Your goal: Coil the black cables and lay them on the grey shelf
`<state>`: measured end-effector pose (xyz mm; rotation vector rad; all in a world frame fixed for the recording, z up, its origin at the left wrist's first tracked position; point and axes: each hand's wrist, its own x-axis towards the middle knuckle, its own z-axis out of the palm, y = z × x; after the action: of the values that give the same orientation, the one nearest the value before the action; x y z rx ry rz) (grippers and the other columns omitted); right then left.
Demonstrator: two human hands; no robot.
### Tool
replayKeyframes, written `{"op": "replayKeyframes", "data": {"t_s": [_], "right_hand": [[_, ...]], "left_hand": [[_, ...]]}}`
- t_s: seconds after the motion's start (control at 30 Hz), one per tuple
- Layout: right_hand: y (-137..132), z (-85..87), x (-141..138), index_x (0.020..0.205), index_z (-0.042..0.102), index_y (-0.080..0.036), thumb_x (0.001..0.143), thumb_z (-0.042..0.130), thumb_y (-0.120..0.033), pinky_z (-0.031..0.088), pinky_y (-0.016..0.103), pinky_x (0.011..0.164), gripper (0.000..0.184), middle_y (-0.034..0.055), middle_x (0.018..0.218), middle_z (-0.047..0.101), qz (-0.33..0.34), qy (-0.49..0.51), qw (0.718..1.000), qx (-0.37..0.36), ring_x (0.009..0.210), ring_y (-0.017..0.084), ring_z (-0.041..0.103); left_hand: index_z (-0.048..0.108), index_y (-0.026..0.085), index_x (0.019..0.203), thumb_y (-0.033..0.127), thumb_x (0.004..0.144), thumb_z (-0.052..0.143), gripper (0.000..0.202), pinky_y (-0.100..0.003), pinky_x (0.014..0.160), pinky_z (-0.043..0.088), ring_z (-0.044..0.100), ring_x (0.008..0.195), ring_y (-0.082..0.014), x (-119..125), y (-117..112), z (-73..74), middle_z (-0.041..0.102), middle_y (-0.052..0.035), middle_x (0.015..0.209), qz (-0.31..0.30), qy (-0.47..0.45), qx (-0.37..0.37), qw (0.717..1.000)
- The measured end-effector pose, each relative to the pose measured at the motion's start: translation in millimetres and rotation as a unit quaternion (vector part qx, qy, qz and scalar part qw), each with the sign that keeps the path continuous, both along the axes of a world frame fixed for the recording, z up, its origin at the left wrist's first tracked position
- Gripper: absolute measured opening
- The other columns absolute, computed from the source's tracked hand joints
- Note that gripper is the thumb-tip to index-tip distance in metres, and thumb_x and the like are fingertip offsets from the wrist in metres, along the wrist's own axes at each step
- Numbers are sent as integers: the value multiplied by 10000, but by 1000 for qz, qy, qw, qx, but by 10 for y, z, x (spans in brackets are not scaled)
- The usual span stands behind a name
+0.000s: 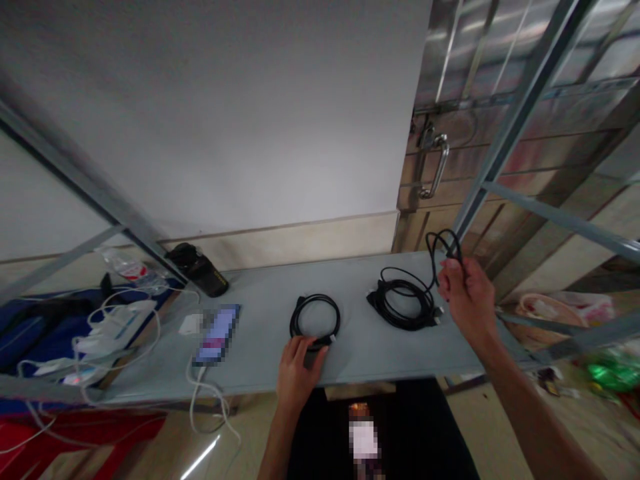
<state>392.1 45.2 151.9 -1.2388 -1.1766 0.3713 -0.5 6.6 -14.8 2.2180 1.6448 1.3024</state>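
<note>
1. Left hand (303,367), at the near edge of the tabletop (355,363), pinches the near side of a coiled black cable (339,319) between thumb and fingers; the ring lies flat about midway along the surface.
2. Right hand (467,293), raised over the tabletop's right end, is curled tightly around a loop of black cable (431,257) — its bends stand up above the knuckles.
3. A thicker black cable bundle (383,310) rests between the two hands, toward the right end, a strand rising from it to the right hand.
4. Toward the left end, a lit phone (219,333) lies beside a white charger (190,325) — a white cord (223,400) hangs over the near edge.
5. A black case (207,273) sits at the far left corner.
</note>
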Motion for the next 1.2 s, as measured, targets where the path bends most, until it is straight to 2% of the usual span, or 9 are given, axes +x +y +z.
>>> {"op": "replayKeyframes", "data": {"t_s": [0.23, 0.37, 0.5, 0.63, 0.77, 0.87, 0.97, 1.1, 1.2], "right_hand": [[-448, 998, -327, 960, 644, -273, 1097, 736, -539, 350, 284, 451, 314, -99, 608, 427, 19, 113, 976, 188, 476, 114, 367], [-736, 1100, -581, 967, 655, -267, 1125, 711, -467, 377, 283, 468, 261, -102, 603, 432, 41, 124, 973, 193, 475, 112, 377], [-966, 920, -750, 994, 646, -258, 1156, 660, -449, 396, 266, 485, 251, -99, 626, 453, 82, 136, 975, 153, 505, 110, 420], [-1152, 523, -814, 1019, 681, -249, 1152, 637, -525, 432, 284, 537, 309, -67, 659, 492, 100, 114, 987, 48, 556, 130, 474], [-1278, 40, -842, 1093, 715, -244, 1121, 650, -608, 417, 264, 526, 371, -61, 675, 499, 128, 115, 983, -64, 576, 132, 476], [-1334, -149, -859, 1112, 702, -242, 1118, 647, -629, 404, 243, 516, 391, -74, 671, 462, 142, 157, 972, -99, 570, 118, 444], [-1365, -88, -870, 1040, 697, -233, 1115, 657, -625, 383, 216, 474, 401, -89, 643, 411, 165, 234, 955, -83, 529, 98, 399], [-1380, 252, -885, 949, 691, -247, 1119, 687, -525, 378, 189, 444, 327, -99, 610, 373, 195, 313, 929, -27, 487, 81, 341], [-1372, 525, -882, 913, 696, -256, 1125, 687, -500, 370, 182, 434, 323, -102, 594, 353, 207, 328, 922, -1, 464, 74, 299]], "left_hand": [[770, 266, 1338, 540, 1032, 779, 411, -544, 1097, 617, 777, 1217, -335, 271, -258, 327, 826, -131, 1304, -74, -208, -147, 964], [593, 281, 1630, 615, 1063, 712, 669, -554, 1192, 574, 693, 1449, -359, 769, -502, 558, 705, -185, 1600, -177, -387, -258, 867], [593, 225, 1615, 734, 1008, 730, 804, -575, 1232, 549, 650, 1516, -397, 1138, -533, 587, 674, -246, 1628, -144, -501, -345, 780], [646, 199, 1524, 835, 884, 792, 914, -628, 1198, 568, 667, 1490, -446, 1163, -483, 360, 694, -283, 1591, -110, -507, -390, 761], [754, 205, 1330, 836, 918, 730, 754, -576, 1066, 654, 781, 1304, -416, 988, -600, 147, 822, -252, 1358, -143, -404, -362, 828], [814, 223, 1200, 757, 1018, 642, 590, -507, 975, 675, 830, 1106, -359, 801, -852, 65, 872, -183, 1149, -171, -300, -349, 871], [847, 272, 1204, 641, 1062, 635, 449, -505, 1035, 647, 818, 1132, -352, 611, -1160, -96, 872, -152, 1198, -171, -224, -380, 881], [844, 422, 1331, 660, 887, 803, 506, -665, 1177, 548, 754, 1302, -473, 492, -1396, -564, 835, -163, 1364, -187, -164, -385, 889], [898, 386, 1114, 724, 640, 931, 583, -792, 1155, 470, 755, 1198, -558, 549, -1401, -890, 860, -179, 1098, -229, -159, -479, 832]]}}
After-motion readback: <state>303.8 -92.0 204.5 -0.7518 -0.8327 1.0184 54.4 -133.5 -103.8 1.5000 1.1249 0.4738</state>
